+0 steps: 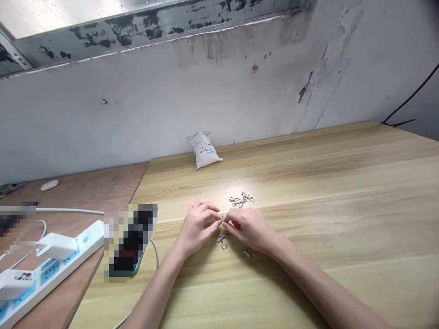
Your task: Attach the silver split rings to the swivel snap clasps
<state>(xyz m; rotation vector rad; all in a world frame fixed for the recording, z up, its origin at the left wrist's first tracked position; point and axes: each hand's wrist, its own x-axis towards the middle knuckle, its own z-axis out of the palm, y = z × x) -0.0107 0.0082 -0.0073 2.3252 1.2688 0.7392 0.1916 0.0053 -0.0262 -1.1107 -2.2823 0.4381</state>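
Note:
Over the middle of the wooden table, my left hand (202, 224) and my right hand (248, 226) meet at the fingertips. Between them they pinch a small silvery key-ring clasp (222, 220), mostly hidden by the fingers. Just below the fingertips lies a metal clasp with a ring (222, 240). Another clasp (248, 253) rests under my right wrist. Beyond my right hand is a small pile of metal clasps and rings (242, 199). My left hand's other fingers are loosely bent; those of my right hand curl inward.
A white plastic packet (205, 150) with a printed label stands near the wall. To the left lie a blurred-out phone (132, 242) with a cable, a white power strip (84, 242) with plugs, and a white oval case (50, 185). A black cable (409, 96) hangs at the right.

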